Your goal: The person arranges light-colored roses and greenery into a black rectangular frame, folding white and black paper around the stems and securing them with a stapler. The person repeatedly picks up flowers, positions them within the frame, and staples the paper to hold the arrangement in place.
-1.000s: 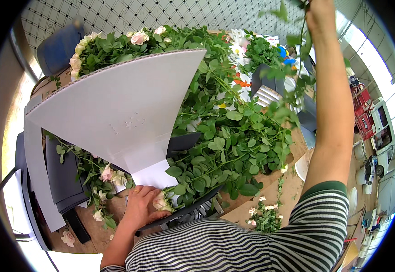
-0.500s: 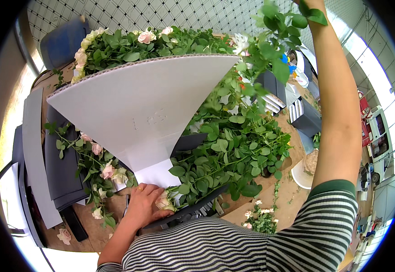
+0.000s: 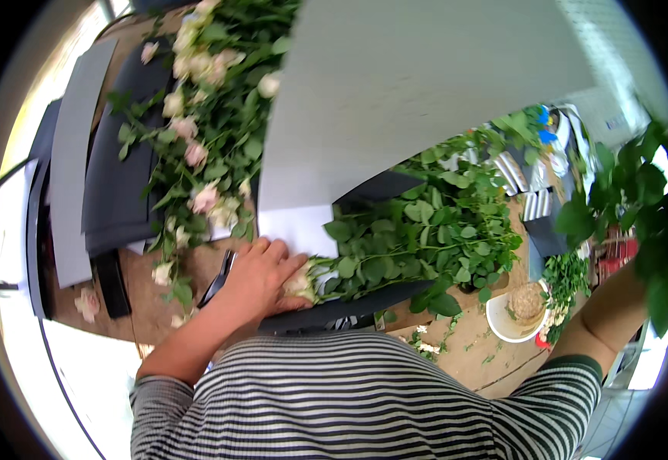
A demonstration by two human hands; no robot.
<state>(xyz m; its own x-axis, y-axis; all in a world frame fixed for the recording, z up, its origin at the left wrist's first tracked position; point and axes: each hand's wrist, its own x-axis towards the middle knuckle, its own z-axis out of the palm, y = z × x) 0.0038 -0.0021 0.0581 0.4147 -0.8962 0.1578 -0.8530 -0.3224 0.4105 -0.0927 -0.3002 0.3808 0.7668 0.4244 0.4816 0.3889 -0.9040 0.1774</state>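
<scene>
Rose bunch [image 3: 301, 282], laid beside white card [image 3: 303, 228] | left hand [image 3: 261, 280]: heads are held between thumb and forefinger, narrowly parted | right hand (nearly lost at dark rim): fingers cannot be told

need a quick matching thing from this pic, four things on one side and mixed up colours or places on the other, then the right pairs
Things
1. left hand
2. bowl
3. shirt
4. big board

Places, colours or states
A. black and white stripes
B. grey, at the top centre of the picture
C. around a pale rose
D. plain white with a round rim

Right pairs
1-C, 2-D, 3-A, 4-B
</scene>
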